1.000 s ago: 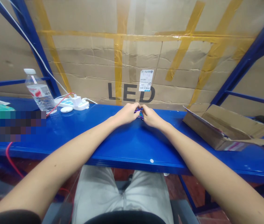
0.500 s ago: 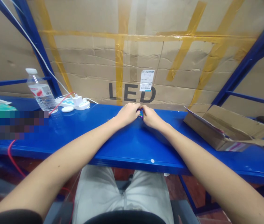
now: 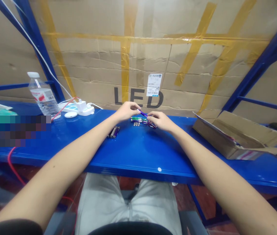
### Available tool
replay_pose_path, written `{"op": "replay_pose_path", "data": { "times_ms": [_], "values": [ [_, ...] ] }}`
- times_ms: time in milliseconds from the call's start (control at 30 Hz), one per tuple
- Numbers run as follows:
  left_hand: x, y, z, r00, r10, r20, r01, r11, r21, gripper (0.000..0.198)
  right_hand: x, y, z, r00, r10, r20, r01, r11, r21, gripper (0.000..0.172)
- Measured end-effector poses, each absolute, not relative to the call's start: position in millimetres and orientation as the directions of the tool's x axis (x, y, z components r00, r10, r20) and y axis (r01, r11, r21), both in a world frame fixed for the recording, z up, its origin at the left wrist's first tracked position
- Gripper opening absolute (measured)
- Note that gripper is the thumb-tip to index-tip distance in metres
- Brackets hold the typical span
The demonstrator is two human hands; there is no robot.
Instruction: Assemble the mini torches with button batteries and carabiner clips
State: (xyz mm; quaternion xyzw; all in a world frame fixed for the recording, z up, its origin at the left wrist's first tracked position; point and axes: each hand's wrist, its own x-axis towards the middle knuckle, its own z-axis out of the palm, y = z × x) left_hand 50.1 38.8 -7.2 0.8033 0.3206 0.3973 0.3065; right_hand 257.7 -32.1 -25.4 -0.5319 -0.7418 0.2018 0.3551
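Your left hand [image 3: 126,111] and your right hand [image 3: 161,120] meet over the blue worktop [image 3: 138,153], just below the white label [image 3: 153,84] on the big carton [image 3: 202,65]. Your left grip is pinched narrow on one end of a thin purple tube [image 3: 142,113], which is lifted off the worktop and tilted. Your right grip is also narrow, with the fingertips closed on the tube's other end.

Straight under the label and beneath the tube lie a green tube [image 3: 138,119], a small cluster of silver pieces [image 3: 136,124] and more purple pieces [image 3: 151,125] tucked against your right hand. A pair of dark tubes [image 3: 113,132] lies on the worktop, below and left of the label.

Far left of the label stand a water bottle [image 3: 43,96] and a white power strip [image 3: 78,107]. Well right of it sits an open cardboard box [image 3: 236,133].
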Motion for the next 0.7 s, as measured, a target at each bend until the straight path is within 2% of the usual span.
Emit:
{"op": "replay_pose_path", "data": {
  "times_ms": [167,333,400,500,567,700],
  "values": [
    [55.8,30.2,-7.7,0.539,0.693,0.479,0.135,-0.633,0.763,0.019,249.6,-40.3,-20.7,-0.251,0.899,0.359,0.55,0.438,-0.711,0.036],
    [62.7,29.1,-10.9,0.562,0.661,0.497,0.088,-0.645,0.759,0.033,247.3,-38.9,-23.3,-0.284,0.914,0.289,0.45,0.394,-0.802,0.028],
    [62.8,29.9,-10.0,0.523,0.708,0.475,0.022,-0.568,0.823,0.044,248.1,-37.9,-23.9,-0.29,0.908,0.302,0.445,0.407,-0.798,0.027],
    [58.9,30.6,-5.7,0.525,0.761,0.381,-0.157,-0.353,0.922,0.064,248.6,-39.2,-22.7,-0.295,0.904,0.31,0.453,0.418,-0.787,0.027],
    [54.9,30.9,-2.8,0.56,0.76,0.331,-0.237,-0.236,0.943,0.073,247.8,-41.9,-20.8,-0.305,0.901,0.31,0.442,0.422,-0.791,0.026],
    [48.9,33.2,-2.0,0.589,0.757,0.282,-0.294,-0.125,0.948,0.08,245.5,-46.0,-18.3,-0.312,0.899,0.307,0.452,0.425,-0.784,0.024]
  ]
}}
